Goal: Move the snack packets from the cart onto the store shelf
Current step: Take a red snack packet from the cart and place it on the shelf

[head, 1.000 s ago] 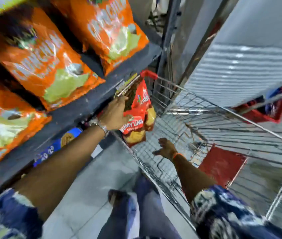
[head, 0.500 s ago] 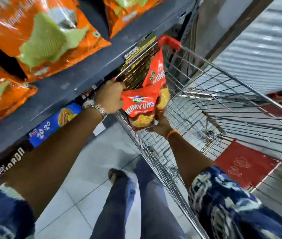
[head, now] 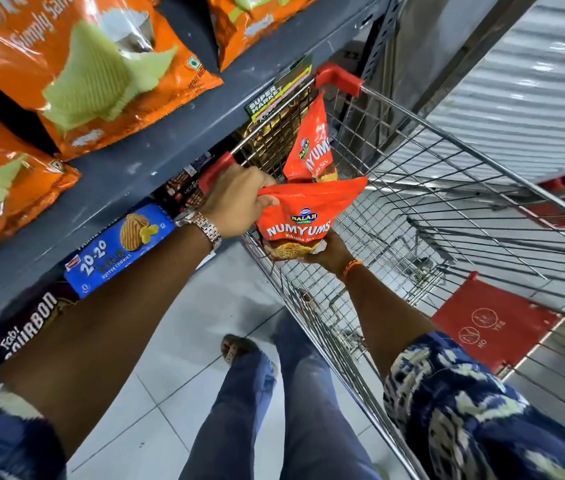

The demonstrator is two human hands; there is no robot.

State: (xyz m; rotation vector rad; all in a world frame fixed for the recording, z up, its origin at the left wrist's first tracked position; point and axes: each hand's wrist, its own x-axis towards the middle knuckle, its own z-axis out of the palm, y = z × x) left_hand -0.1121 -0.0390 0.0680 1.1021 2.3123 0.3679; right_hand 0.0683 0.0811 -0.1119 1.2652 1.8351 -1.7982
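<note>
Right now your left hand [head: 236, 197] is pinching the top edge of the front Numyums packet [head: 303, 216], fingers clamped on the crimped seal, while your right hand [head: 326, 252] is cupping its bottom from beneath, fingers mostly hidden. Just behind your left fingertips a second red packet [head: 312, 143] is hanging, its grip unclear. Both are sitting over the cart [head: 447, 161] rim, just right of the shelf [head: 142, 147]. Be lifting with the lower hand supporting, so the seal isn't tearing. The destination slot is cut off.
</note>
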